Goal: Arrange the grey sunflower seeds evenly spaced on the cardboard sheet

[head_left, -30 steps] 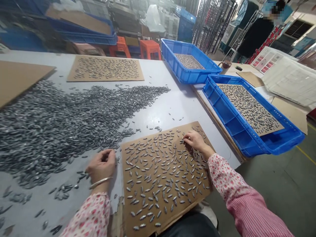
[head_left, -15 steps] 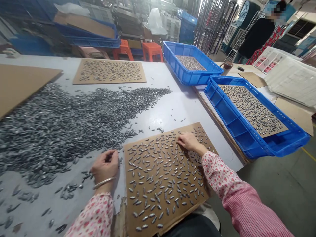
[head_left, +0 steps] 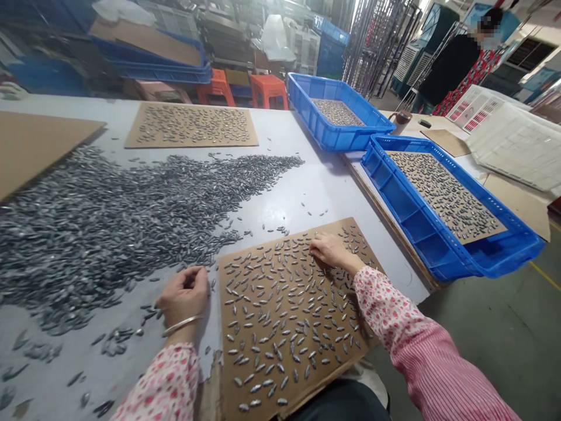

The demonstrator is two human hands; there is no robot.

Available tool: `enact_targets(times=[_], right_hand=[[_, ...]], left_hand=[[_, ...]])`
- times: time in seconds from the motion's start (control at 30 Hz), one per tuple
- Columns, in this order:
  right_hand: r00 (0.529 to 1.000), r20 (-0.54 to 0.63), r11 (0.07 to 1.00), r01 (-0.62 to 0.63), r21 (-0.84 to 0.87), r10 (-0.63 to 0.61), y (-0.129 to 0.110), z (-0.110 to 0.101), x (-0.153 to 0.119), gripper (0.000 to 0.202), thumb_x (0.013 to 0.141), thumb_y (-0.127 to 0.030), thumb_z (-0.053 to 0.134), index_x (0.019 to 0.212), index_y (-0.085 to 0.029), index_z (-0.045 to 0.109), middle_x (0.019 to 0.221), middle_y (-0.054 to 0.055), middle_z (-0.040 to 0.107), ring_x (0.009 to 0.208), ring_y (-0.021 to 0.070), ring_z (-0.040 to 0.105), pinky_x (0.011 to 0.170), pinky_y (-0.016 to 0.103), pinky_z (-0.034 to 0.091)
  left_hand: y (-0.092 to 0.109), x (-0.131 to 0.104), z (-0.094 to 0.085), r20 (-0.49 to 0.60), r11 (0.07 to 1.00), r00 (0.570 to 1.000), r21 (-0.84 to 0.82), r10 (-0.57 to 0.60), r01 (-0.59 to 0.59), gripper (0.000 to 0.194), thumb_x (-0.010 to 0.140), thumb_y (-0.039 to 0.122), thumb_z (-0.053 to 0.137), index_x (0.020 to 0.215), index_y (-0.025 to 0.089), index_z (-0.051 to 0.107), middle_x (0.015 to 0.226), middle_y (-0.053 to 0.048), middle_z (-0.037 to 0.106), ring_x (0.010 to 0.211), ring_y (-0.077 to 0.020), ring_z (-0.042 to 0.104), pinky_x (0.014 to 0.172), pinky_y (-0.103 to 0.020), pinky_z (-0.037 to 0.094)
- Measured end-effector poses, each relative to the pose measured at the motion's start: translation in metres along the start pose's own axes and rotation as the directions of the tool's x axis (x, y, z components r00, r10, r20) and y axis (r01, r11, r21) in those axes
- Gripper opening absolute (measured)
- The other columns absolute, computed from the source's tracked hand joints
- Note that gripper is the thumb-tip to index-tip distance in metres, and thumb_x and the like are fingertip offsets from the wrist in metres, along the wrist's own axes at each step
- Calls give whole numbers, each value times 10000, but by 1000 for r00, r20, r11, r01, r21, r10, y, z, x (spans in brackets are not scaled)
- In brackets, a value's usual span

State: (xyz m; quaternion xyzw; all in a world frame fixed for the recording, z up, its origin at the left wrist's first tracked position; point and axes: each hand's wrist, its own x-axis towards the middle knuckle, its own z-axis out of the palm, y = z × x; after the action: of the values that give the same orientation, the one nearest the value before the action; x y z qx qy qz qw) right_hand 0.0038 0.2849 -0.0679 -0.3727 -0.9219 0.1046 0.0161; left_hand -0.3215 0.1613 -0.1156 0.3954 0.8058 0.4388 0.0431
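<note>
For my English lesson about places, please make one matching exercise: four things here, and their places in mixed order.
1. Right hand
2. Bracelet
3. Orange stools
4. Grey heap

A. beyond the far edge of the white table
B. on the wrist of the left hand
C. on the tabletop, loose
D. at the near cardboard sheet

Pairs: 1-D, 2-B, 3-A, 4-C

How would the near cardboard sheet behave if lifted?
The sheet looks thin yet lies flat, so probably fairly stiff, perhaps bowing. The metal pieces lie loose-looking across it, so tilting would likely slide some off.
</note>
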Motion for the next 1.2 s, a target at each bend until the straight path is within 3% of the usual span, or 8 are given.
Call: enact_targets(times=[0.1,0.2,0.27,0.4,0.57,0.97,1.03,1.2], right_hand=[[990,-63,989,-122,77,127,1,-7,-2,158,910,-251,510,860,-173,637,888,50,610,841,156,512,717,259,357],[933,-135,940,-318,119,333,8,-10,-6,174,908,-268,508,839,-177,638,877,47,628,835,156,530,725,259,357],[911,-146,922,-376,94,386,13,-7,-7,192,897,-316,525,816,-185,638,856,43,636,824,161,535,722,264,350],[916,-119,922,-387,-5,383,13,2,-3,240,879,-402,542,802,-192,629,860,47,635,845,175,535,735,283,341],[946,-81,945,-319,-71,313,2,3,-1,173,897,-329,525,856,-187,615,928,63,621,898,189,521,763,303,332],[992,-36,984,-114,139,120,4,-1,-9,92,853,-260,600,860,-182,647,862,35,599,850,158,518,731,264,350],[986,-71,975,-138,174,152,9,-2,-6,119,880,-251,557,871,-181,652,884,39,603,869,155,522,753,264,359],[926,-124,932,-342,122,356,23,-7,13,189,902,-291,511,950,-181,657,937,69,605,923,176,518,760,273,374]], left_hand=[[0,0,-1,4,1000,1000,1,1,-1,262,761,396,544,835,173,661,732,-31,611,650,-146,540,702,-286,465],[0,0,-1,-2,1000,1000,3,0,0,273,761,404,544,843,173,665,730,-29,608,650,-142,542,701,-278,464],[0,0,0,-9,1000,1000,3,-4,4,283,759,409,545,843,168,668,723,-28,605,646,-138,540,698,-272,463],[-2,1,0,-2,1000,1000,-1,-9,9,289,753,402,545,841,158,672,725,-27,610,636,-132,537,687,-267,463],[-4,2,1,1,1000,1000,-2,-26,26,295,727,395,547,835,152,674,709,-33,607,616,-137,531,679,-289,470],[0,2,0,6,1000,1000,8,-8,7,288,728,387,541,830,149,667,723,-34,609,637,-144,533,683,-281,465],[-1,2,0,4,1000,1000,4,-7,7,296,731,393,540,836,147,668,724,-32,606,637,-144,532,676,-282,462],[-1,2,0,11,1000,1000,-4,-25,25,307,720,397,536,836,145,669,716,-31,607,633,-151,530,663,-287,459]])
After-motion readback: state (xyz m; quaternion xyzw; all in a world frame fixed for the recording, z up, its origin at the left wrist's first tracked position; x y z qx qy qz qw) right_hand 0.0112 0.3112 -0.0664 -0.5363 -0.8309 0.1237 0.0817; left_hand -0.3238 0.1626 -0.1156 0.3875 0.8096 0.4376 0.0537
